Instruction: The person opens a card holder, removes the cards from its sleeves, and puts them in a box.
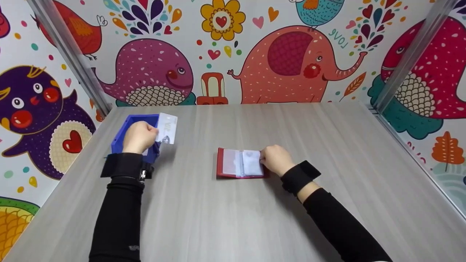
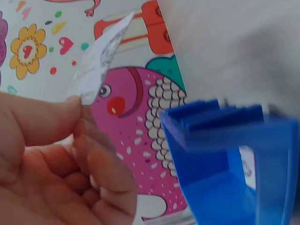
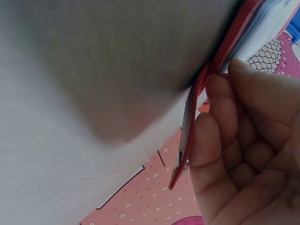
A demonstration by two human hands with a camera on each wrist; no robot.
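My left hand [image 1: 139, 137] pinches a white card [image 1: 168, 128] with VIP lettering between thumb and fingers. The card stands up over the right side of a blue plastic box [image 1: 118, 140]. Inside the box, part of another white card [image 2: 248, 168] shows in the left wrist view. A red card holder [image 1: 220, 163] lies open near the table's middle, its clear sleeves spread. My right hand [image 1: 277, 160] pinches its right edge, thumb on the sleeves. In the right wrist view a red flap [image 3: 191, 131] hangs beside the fingers.
The grey wood-grain table [image 1: 233, 222] extends around the box and the holder. Cartoon-printed walls [image 1: 222, 47] border its back and sides, with metal posts [image 1: 411, 58] at the rear corners. The blue box sits near the back left corner.
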